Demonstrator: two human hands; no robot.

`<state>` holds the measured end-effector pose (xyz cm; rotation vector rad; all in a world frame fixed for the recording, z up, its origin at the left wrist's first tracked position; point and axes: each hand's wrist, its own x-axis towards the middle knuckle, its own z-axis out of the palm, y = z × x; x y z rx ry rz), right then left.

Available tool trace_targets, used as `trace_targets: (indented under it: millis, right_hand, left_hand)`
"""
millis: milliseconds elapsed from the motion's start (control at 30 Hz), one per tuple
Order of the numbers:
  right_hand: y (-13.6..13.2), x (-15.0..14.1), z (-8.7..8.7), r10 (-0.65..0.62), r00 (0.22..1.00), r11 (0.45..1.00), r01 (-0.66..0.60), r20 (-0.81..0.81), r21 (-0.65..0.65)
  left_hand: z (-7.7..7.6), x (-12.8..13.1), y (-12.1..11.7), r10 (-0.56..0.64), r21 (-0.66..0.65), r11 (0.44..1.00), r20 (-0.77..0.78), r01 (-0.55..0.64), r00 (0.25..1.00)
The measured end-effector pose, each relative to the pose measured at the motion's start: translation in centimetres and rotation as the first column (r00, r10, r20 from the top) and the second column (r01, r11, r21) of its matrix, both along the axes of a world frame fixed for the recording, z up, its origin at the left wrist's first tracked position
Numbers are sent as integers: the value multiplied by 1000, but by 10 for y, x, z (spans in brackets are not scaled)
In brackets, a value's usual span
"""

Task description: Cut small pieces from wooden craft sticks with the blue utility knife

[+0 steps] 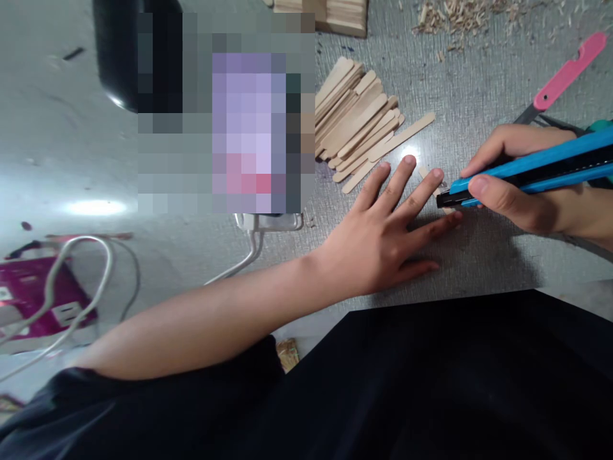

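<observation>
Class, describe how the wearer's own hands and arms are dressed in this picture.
The left hand and right hand are gloveless, with no ring visible. The left forearm is bare below a plain, dark sleeve; the right sleeve is out of view.

Bare strip of desk (460, 83) between the stick pile (364, 121) and pink-handled tool (569, 73); passage there. Wood shavings (447, 16) bound its far end. Left of the pile: phone-like blurred object (249, 121), white cable (246, 259) obstruct. Open desk also below the right hand (512, 185), near edge.
</observation>
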<state>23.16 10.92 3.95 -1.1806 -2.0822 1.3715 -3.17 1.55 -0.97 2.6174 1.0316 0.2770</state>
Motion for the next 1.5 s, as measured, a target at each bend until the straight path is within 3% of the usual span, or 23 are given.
trace_targets:
  millis: [633, 1333, 1500]
  right_hand:
    - [0, -1, -3, 14, 997, 999, -10, -75, 46]
    - [1, 0, -1, 48, 998, 992, -53, 42, 118]
    - [3, 0, -2, 41, 999, 992, -45, 32, 121]
  left_hand:
    - [0, 0, 1, -10, 22, 1000, -11, 11, 1000]
    - [1, 0, 1, -7, 43, 999, -25, 8, 1000]
    - [0, -1, 1, -4, -14, 1000, -78, 3, 997]
